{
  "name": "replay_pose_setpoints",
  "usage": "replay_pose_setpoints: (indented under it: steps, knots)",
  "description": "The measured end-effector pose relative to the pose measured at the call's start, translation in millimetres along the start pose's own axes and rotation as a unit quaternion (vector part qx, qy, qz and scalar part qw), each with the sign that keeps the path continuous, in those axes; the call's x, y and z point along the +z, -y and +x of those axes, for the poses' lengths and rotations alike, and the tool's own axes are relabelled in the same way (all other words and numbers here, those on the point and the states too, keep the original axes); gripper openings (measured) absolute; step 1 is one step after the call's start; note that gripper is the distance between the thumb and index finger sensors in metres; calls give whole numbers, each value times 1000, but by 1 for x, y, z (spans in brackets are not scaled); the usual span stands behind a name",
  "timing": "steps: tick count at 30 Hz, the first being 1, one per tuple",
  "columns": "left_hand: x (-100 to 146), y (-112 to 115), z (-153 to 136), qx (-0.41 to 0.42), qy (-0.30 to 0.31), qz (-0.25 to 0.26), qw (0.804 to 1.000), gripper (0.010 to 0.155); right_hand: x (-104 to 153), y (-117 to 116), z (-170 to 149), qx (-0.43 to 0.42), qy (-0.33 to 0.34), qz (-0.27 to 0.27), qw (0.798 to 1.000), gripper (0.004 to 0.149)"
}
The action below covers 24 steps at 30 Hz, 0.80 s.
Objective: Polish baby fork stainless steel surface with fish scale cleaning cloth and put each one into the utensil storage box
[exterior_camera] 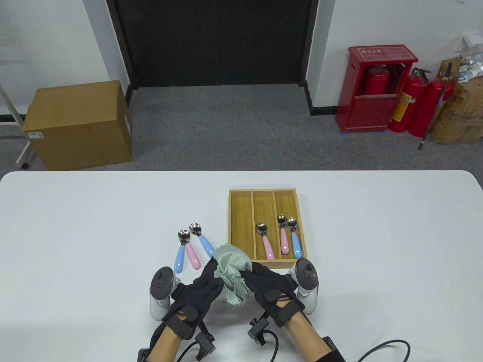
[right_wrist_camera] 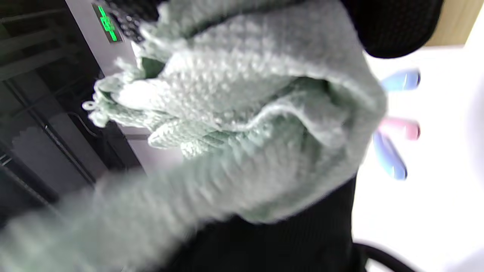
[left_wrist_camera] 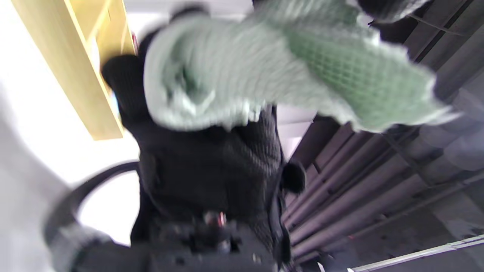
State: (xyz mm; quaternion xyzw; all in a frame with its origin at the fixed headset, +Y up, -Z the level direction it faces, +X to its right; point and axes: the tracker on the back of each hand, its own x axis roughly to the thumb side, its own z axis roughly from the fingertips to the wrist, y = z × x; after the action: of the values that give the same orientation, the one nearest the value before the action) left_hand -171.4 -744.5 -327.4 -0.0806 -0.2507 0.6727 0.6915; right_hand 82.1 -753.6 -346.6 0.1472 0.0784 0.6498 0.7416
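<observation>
Both hands hold a bunched green fish scale cloth (exterior_camera: 232, 268) just above the table's near edge. My left hand (exterior_camera: 212, 268) grips its left side and my right hand (exterior_camera: 252, 270) grips its right side. Whether a fork is wrapped inside is hidden. The cloth (left_wrist_camera: 264, 64) fills the left wrist view in front of the right glove (left_wrist_camera: 204, 158), and the cloth (right_wrist_camera: 245, 113) fills the right wrist view too. Three baby forks lie on the table left of the cloth: blue (exterior_camera: 180, 256), pink (exterior_camera: 192, 254), blue (exterior_camera: 205, 244). The wooden storage box (exterior_camera: 241, 222) holds three more forks (exterior_camera: 283, 239).
The box's left compartment holds nothing; one pink fork (exterior_camera: 267, 245) lies in the middle one, a pink and a blue in the right. The box's near wall is close to my right hand. Beyond the table stand a cardboard carton (exterior_camera: 77, 124) and red fire extinguishers (exterior_camera: 405, 105).
</observation>
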Motion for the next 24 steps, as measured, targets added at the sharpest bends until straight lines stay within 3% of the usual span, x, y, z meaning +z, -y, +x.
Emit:
replay_pose_setpoints:
  steps: [3, 7, 9, 11, 13, 18, 24]
  knots:
    - [8, -26, 5, -75, -21, 64, 995, 85, 2, 17, -1, -24, -2, -37, 999, 41]
    - [12, -55, 6, -196, -81, 140, 967, 86, 1, 38, -4, -53, 5, -76, 996, 41]
    - [8, -67, 3, -245, -139, 174, 944, 84, 0, 47, -4, -66, 13, -86, 994, 41]
    - [1, -78, -1, -298, -200, 184, 915, 79, -1, 53, -4, -71, 19, -94, 993, 41]
    - [-11, -89, -4, -364, -281, 180, 870, 78, -1, 59, -5, -81, 21, -102, 991, 42]
    - [-39, -96, -14, -457, -396, 182, 775, 65, 0, 64, -8, -97, 19, -107, 989, 43]
    - [-61, -89, -30, -496, -481, 139, 709, 64, 1, 65, -8, -88, 11, -106, 990, 43]
